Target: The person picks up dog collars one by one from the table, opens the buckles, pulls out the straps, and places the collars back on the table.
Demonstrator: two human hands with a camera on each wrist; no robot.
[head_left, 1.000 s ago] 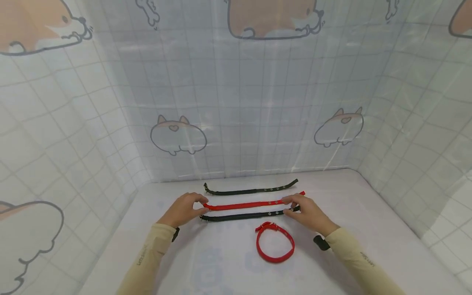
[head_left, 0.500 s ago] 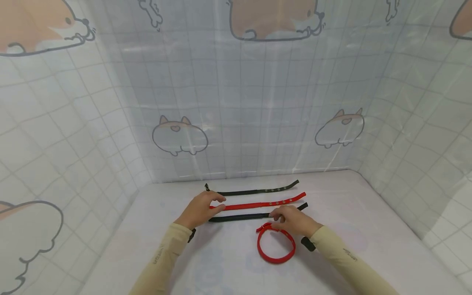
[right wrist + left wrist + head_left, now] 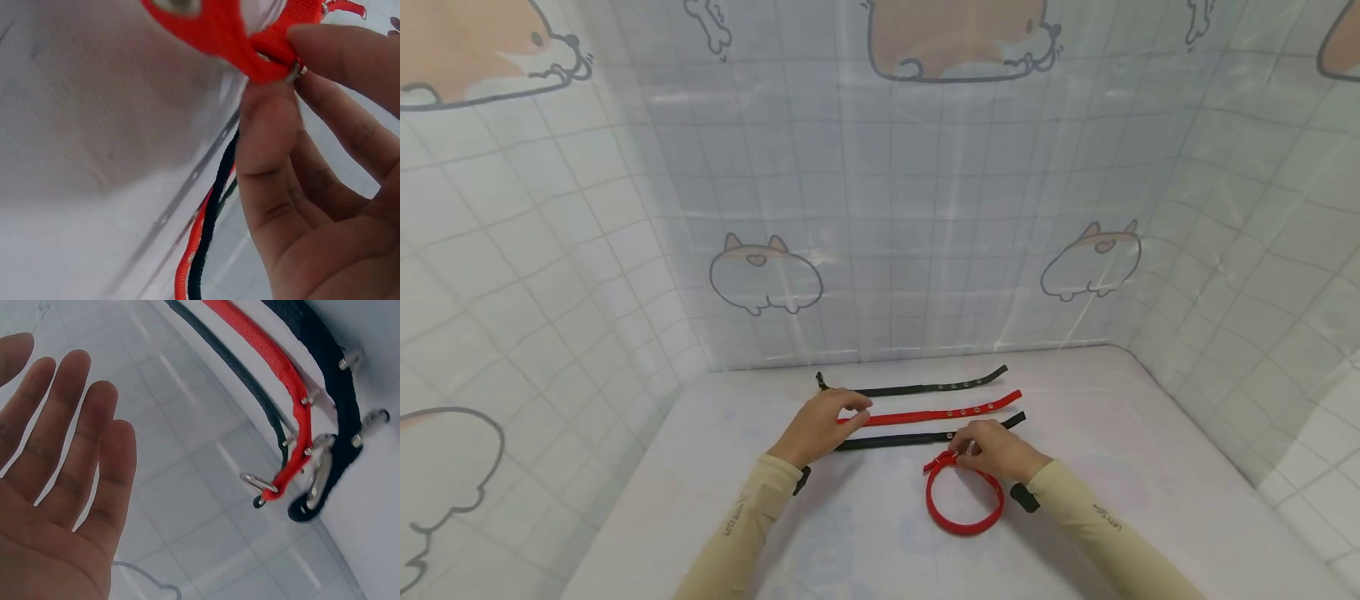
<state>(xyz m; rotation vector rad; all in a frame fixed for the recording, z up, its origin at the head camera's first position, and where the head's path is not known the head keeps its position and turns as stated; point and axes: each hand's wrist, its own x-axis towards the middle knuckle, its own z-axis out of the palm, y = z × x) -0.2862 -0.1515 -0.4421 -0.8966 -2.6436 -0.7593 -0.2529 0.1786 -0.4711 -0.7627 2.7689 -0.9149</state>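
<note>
My right hand pinches a buckled, looped red collar near its buckle. Close up in the right wrist view, thumb and fingertips grip the red strap beside a metal ring. My left hand hovers over the left ends of three unbuckled collars, its fingers spread and holding nothing. Those collars lie side by side: dark green at the back, red in the middle, black in front. The left hand hides their buckle ends in the head view; the left wrist view shows metal hardware there.
The white surface under the collars meets a back wall of sheeting printed with a grid and cartoon dogs. More such sheeting stands at the left and right.
My left hand has moved right from the flat red collar's left end. My right hand has left the straps' right ends, come toward me and left, and taken hold of the looped red collar.
</note>
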